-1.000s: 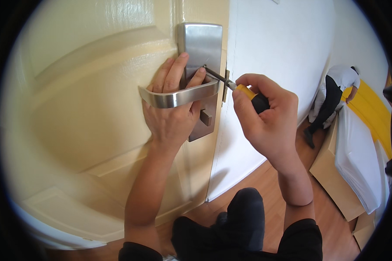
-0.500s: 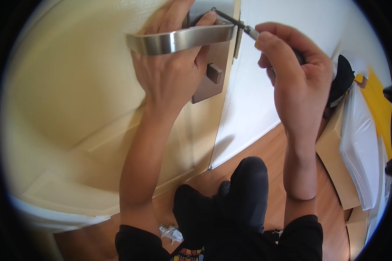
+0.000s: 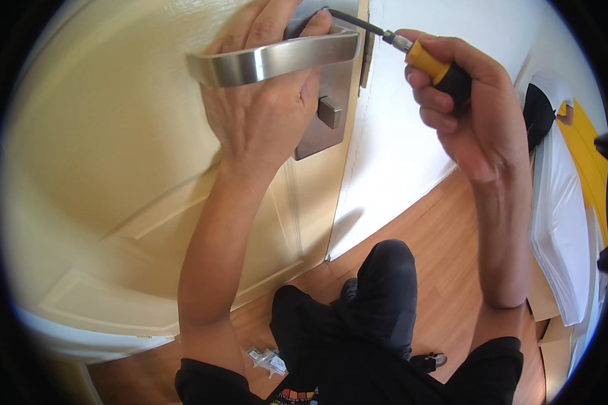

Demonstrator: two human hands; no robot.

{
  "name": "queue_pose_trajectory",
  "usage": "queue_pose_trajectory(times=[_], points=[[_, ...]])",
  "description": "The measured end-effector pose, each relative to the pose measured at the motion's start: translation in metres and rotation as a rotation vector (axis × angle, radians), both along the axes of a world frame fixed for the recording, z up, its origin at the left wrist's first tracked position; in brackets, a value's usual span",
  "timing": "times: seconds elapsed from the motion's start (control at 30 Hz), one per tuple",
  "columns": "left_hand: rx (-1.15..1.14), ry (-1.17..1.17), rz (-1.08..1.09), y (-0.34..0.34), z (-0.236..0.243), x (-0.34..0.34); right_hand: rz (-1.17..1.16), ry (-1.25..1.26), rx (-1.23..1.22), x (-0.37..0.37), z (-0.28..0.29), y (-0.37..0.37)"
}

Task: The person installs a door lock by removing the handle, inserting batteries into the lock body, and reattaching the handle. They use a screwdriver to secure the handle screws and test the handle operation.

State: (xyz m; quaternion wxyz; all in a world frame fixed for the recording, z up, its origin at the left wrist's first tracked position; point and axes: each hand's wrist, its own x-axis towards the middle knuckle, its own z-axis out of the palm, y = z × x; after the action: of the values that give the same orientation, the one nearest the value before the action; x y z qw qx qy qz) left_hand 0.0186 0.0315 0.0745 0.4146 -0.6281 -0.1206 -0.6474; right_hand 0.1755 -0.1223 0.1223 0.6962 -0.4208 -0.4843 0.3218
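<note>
A cream panelled door (image 3: 135, 155) carries a grey metal lock plate (image 3: 317, 140) with a small square thumb-turn (image 3: 330, 112). Across the plate runs a brushed-steel lever handle (image 3: 277, 62). My left hand (image 3: 260, 111) passes between lever and door, its fingers stretched out flat beyond the lever. One fingertip rests on the upper plate, beside the screwdriver tip. In my right hand (image 3: 483, 94) is a screwdriver (image 3: 428, 59) with a yellow and black grip and a dark shaft. The shaft slants to the plate's upper part; any screw there is too small to make out.
A white wall (image 3: 419, 128) stands right of the door edge. Below is a wooden floor (image 3: 446, 263), with a crumpled clear plastic packet (image 3: 267, 361) near my knees. White wrapped panels (image 3: 561, 229), a yellow sheet (image 3: 588, 162) and a black item (image 3: 537, 118) lean at the right.
My right hand has turned and shifted slightly right, bringing the screwdriver's yellow and black grip into view. The screwdriver tip stays at the upper plate. My left hand has hardly moved.
</note>
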Motion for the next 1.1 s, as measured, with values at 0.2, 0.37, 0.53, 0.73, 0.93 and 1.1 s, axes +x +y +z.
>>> queue_pose_trajectory(times=[0.2, 0.37, 0.53, 0.73, 0.93, 1.1], points=[[-0.006, -0.043, -0.045, 0.002, -0.001, 0.001, -0.309, -0.629, 0.115, -0.005, 0.0, -0.012], [0.227, -0.257, -0.622, -0.005, 0.025, 0.038, -0.601, -1.237, 0.337, -0.012, 0.001, -0.008], [0.029, -0.014, -0.058, 0.001, 0.008, -0.001, -0.756, -1.805, 0.259, -0.011, 0.009, -0.011], [-0.062, 0.013, 0.004, -0.009, 0.001, -0.005, -0.795, -1.686, 0.432, -0.021, 0.027, -0.03], [-0.08, 0.01, -0.004, -0.007, 0.0, -0.005, -0.571, -0.903, -0.077, -0.023, 0.04, -0.036], [-0.089, 0.021, -0.017, -0.006, 0.001, -0.005, -0.36, -0.752, 0.063, -0.009, 0.024, -0.031]])
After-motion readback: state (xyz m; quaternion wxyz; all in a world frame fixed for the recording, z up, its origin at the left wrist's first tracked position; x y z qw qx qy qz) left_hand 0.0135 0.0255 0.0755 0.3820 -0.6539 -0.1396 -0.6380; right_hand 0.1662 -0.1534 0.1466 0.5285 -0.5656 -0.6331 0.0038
